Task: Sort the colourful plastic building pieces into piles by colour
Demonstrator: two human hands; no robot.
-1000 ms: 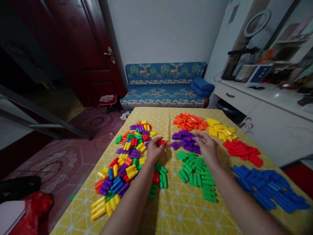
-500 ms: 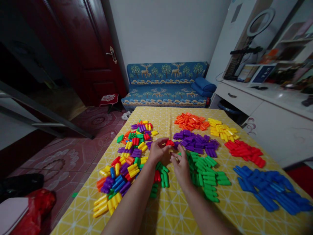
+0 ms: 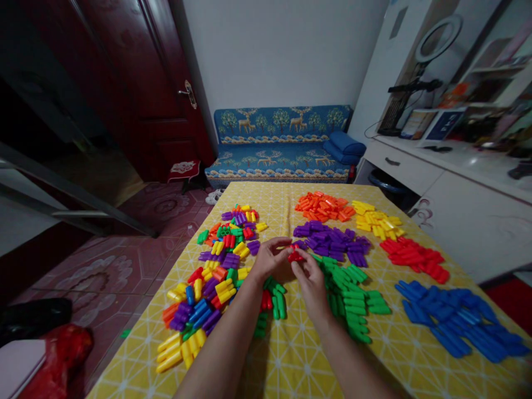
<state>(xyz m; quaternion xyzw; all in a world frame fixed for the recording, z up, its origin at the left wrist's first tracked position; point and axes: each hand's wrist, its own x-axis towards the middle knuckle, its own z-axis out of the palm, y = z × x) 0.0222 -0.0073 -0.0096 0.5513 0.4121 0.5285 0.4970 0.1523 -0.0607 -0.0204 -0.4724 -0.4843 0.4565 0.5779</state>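
Observation:
Between my two hands, over the middle of the table, is a small red plastic building piece [image 3: 295, 254]. My left hand [image 3: 271, 258] pinches it from the left, and my right hand [image 3: 308, 276] has its fingertips closed on the right side of it. Just right of my right hand lies a pile of green pieces [image 3: 353, 293]. Beyond my hands is a purple pile [image 3: 332, 241]. To the left spreads a mixed-colour heap [image 3: 224, 271], partly hidden by my left forearm. Some green pieces [image 3: 279, 302] lie under my left wrist.
Orange pieces [image 3: 322, 206] lie at the far side of the yellow cloth-covered table [image 3: 286, 366]. Yellow [image 3: 376, 220], red [image 3: 413, 257] and blue [image 3: 457, 316] piles line the right side. A blue sofa [image 3: 278, 158] stands beyond; a white cabinet [image 3: 477, 221] is at the right.
My right hand has moved up to the red piece and closed its fingers on it. The red piece has come slightly nearer and to the right, still in my left hand.

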